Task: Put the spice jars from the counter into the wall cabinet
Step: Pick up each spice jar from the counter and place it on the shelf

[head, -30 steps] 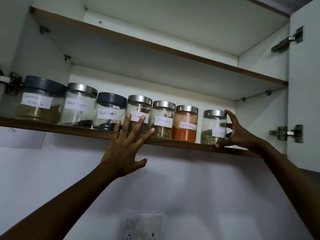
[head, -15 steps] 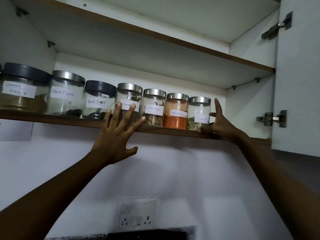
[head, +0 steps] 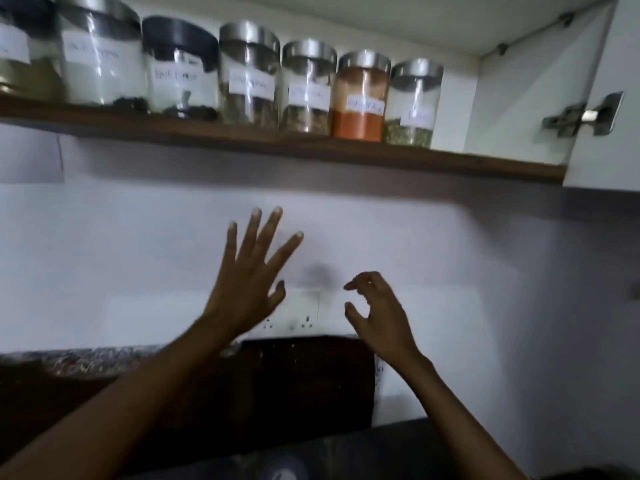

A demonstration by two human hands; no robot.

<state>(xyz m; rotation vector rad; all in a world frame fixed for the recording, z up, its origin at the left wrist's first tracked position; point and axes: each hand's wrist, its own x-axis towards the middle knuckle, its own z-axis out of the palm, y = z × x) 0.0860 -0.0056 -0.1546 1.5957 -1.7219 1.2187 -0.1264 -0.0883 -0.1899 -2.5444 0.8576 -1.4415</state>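
Observation:
Several labelled glass spice jars stand in a row on the wall cabinet's wooden shelf (head: pixel 450 161). The rightmost jar (head: pixel 414 103) holds green seeds; beside it stands the red chilli powder jar (head: pixel 360 98), and a black-lidded jar (head: pixel 180 71) sits further left. My left hand (head: pixel 247 278) is below the shelf in front of the white wall, fingers spread, holding nothing. My right hand (head: pixel 377 313) is lower and to the right, fingers loosely curled and apart, also holding nothing. Neither hand touches a jar.
The cabinet door (head: pixel 609 91) hangs open at the right with a metal hinge (head: pixel 581 116). A wall socket (head: pixel 298 313) sits behind my hands. A dark board (head: pixel 304 382) leans on the wall above the dark counter (head: pixel 398 448).
My right hand has let go of the rightmost jar, and both hands have dropped from the shelf down in front of the wall. The view has tilted downward.

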